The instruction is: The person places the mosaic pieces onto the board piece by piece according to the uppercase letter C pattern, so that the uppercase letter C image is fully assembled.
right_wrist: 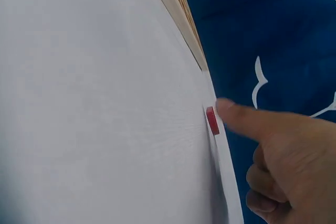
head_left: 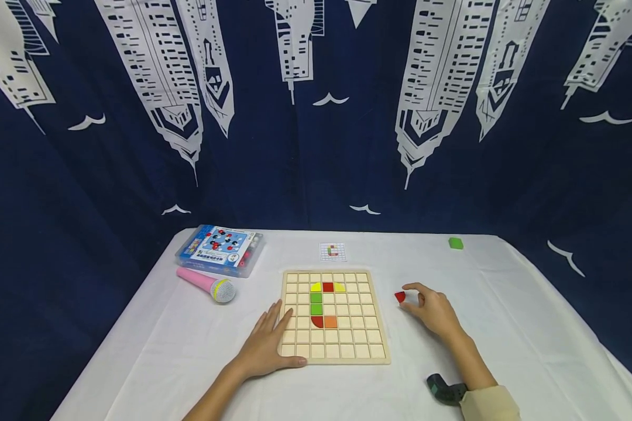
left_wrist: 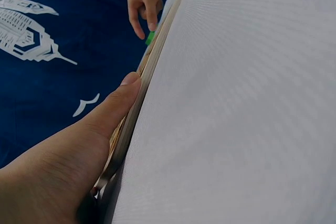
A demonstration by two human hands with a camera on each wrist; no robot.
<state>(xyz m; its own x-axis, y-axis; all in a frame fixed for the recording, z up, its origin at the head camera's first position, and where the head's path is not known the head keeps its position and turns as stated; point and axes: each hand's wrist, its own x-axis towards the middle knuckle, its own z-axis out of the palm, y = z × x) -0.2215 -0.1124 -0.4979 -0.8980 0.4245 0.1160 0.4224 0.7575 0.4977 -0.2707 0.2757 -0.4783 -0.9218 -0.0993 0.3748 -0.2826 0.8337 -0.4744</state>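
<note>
A wooden grid board (head_left: pixel 355 345) lies on the white table with yellow, red, green and orange tiles in some of its cells. My left hand (head_left: pixel 265 345) rests at the board's left front corner, fingers straight, with its thumb (left_wrist: pixel 123 95) along the front edge. To the right of the board, a small red tile (head_left: pixel 399 297) lies on the cloth. My right hand (head_left: pixel 434 310) is at this tile, thumb and index finger spread on either side of it. In the right wrist view the tile (right_wrist: pixel 212 120) appears flat on the table, just apart from a fingertip.
Behind the board lies a small pattern card (head_left: pixel 332 252). A green tile (head_left: pixel 456 243) sits near the table's back right edge. At the back left are a clear plastic case (head_left: pixel 221 250) with a blue label and a pink toy microphone (head_left: pixel 206 285). A dark printed curtain (head_left: pixel 305 175) hangs behind.
</note>
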